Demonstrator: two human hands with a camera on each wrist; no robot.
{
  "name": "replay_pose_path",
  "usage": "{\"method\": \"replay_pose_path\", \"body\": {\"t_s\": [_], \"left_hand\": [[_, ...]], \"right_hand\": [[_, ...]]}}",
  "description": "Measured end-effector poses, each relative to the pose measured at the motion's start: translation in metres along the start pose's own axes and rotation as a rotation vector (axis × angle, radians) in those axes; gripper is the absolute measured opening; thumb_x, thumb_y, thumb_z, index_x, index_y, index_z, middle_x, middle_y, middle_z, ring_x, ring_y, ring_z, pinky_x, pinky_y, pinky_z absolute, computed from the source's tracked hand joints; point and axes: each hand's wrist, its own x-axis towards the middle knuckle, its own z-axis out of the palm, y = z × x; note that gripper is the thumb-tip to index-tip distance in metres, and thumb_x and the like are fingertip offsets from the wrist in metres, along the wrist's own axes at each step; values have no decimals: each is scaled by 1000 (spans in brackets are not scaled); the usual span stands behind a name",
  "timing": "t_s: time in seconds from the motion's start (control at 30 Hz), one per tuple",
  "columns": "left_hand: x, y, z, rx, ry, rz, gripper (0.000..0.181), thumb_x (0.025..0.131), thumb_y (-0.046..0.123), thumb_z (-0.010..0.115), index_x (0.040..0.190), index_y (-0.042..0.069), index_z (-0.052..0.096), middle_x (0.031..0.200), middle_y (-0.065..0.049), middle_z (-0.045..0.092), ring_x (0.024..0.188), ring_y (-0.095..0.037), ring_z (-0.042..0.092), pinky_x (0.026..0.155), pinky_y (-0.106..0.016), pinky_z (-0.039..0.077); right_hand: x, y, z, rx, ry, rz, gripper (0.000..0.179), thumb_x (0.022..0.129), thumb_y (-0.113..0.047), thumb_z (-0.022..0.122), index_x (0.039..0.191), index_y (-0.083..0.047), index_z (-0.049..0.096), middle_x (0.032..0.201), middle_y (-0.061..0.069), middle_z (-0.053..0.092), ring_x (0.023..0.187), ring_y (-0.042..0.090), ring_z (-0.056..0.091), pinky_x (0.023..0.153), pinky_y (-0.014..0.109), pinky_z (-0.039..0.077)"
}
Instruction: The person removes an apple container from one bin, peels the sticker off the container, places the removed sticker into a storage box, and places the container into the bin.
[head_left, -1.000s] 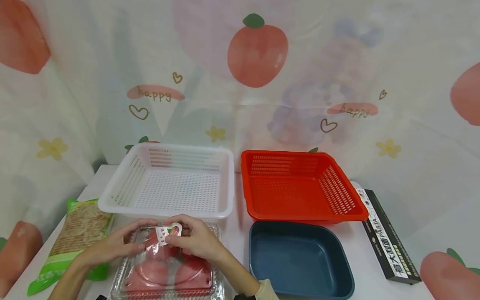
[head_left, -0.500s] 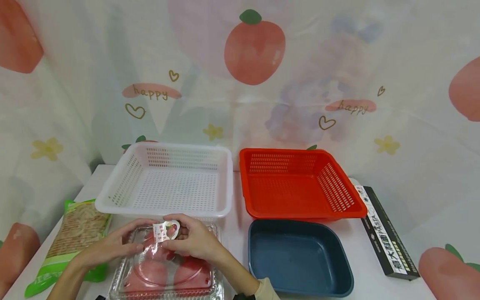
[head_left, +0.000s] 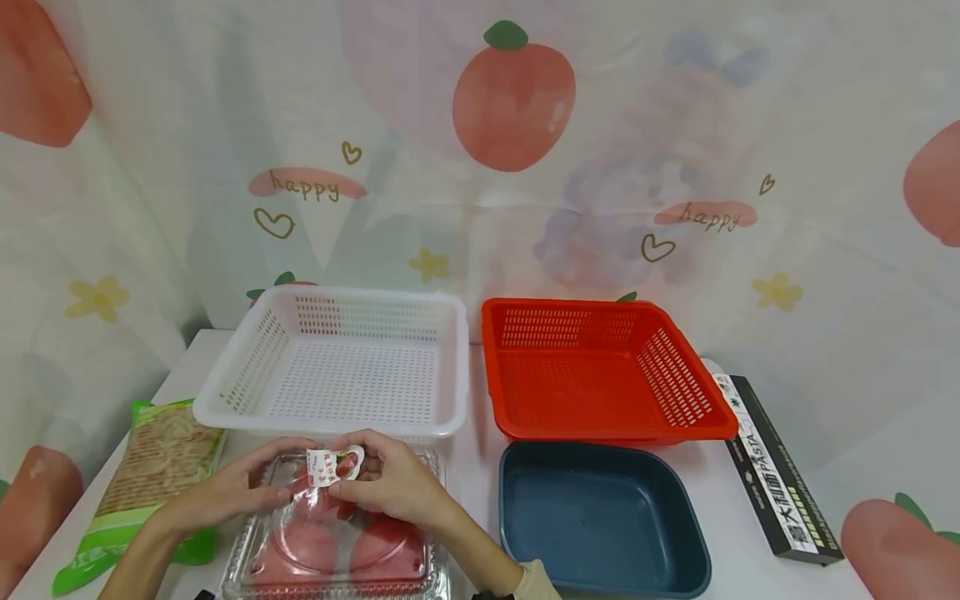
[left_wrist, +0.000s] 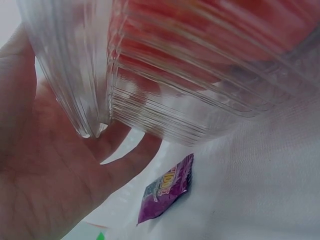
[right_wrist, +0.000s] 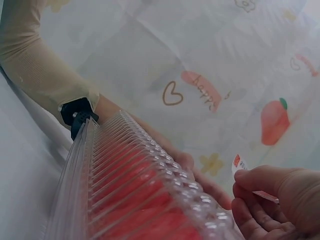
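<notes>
A clear plastic clamshell box (head_left: 437,571) with round red fruit (head_left: 303,546) inside stands at the front left of the table. My left hand (head_left: 225,492) grips its back left edge, thumb above; in the left wrist view the fingers (left_wrist: 142,155) reach behind the ribbed wall. At the back of the lid my right hand (head_left: 393,479) pinches a white sticker label (head_left: 322,468) printed with a fruit picture. The right wrist view has this label (right_wrist: 238,163) between thumb and fingers. Whether any part of it sticks to the lid is hard to tell.
Behind the box stands a white basket (head_left: 461,400), with a red basket (head_left: 489,375) to its right. A blue tub (head_left: 701,533) sits in front of the red one. A green bag (head_left: 112,533), a black pasta box (head_left: 783,475) and a purple packet (left_wrist: 167,192) lie nearby.
The right thumb has slid slightly down the label, baring more of its print, and the label has straightened a little. My left hand and the box stay in place.
</notes>
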Motion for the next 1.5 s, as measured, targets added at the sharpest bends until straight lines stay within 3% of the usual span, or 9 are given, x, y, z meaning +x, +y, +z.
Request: {"method": "replay_pose_path", "body": {"t_s": [0.17, 0.4, 0.63, 0.8, 0.9, 1.03, 1.33, 1.5], "left_hand": [[1, 0, 1, 1, 0, 29, 49, 95, 10, 53, 141, 23, 44, 146, 3, 44, 126, 12, 35, 98, -51, 36], [0, 0, 1, -6, -1, 51, 50, 95, 9, 54, 142, 22, 43, 146, 5, 43, 128, 12, 35, 98, -25, 38], [2, 3, 1, -11, -3, 29, 49, 96, 10, 53, 142, 23, 44, 146, 3, 44, 126, 11, 36, 96, -51, 38], [6, 4, 1, -1, 13, -2, 48, 96, 13, 54, 140, 26, 45, 145, 3, 44, 124, 14, 35, 97, -58, 36], [7, 3, 2, 14, 24, -12, 47, 95, 15, 55, 139, 28, 46, 145, 4, 44, 124, 15, 34, 100, -52, 37], [4, 0, 2, 17, 14, -11, 46, 96, 14, 55, 140, 26, 46, 145, 4, 44, 124, 13, 36, 98, -39, 40], [0, 0, 2, -20, 11, -30, 47, 96, 13, 54, 141, 22, 44, 143, 11, 43, 123, 15, 35, 97, -54, 37], [0, -2, 1, -25, 7, -36, 48, 96, 13, 54, 142, 20, 43, 144, 15, 42, 122, 17, 33, 97, -54, 37]], "right_hand": [[-2, 0, -1, -50, 20, -2, 37, 81, -11, 77, 116, -16, 65, 68, -6, 53, 55, -1, 43, 50, 14, 35], [-2, 0, 0, -29, 12, -11, 33, 84, -11, 74, 116, -12, 65, 66, -3, 52, 53, 0, 44, 48, 14, 36], [-1, -3, -2, -5, 18, 0, 31, 84, -11, 73, 114, -10, 66, 66, -4, 54, 53, 1, 45, 46, 15, 36], [0, -5, -5, -6, 22, 4, 28, 85, -13, 74, 112, -11, 68, 63, -4, 53, 52, 1, 42, 46, 15, 36], [0, -4, -5, 5, 26, 3, 26, 85, -13, 73, 110, -10, 69, 65, 16, 59, 51, 2, 41, 46, 15, 34], [-2, -3, -1, 29, 31, 14, 24, 86, -12, 73, 109, -10, 69, 83, 38, 64, 51, 2, 44, 46, 15, 35], [-1, 1, 2, 39, 29, -17, 22, 87, -13, 71, 109, -7, 69, 81, 34, 67, 56, 10, 56, 46, 15, 37], [-1, 3, 2, -3, 20, -50, 21, 89, -17, 70, 108, -7, 69, 75, 25, 70, 62, 28, 68, 47, 19, 45]]}}
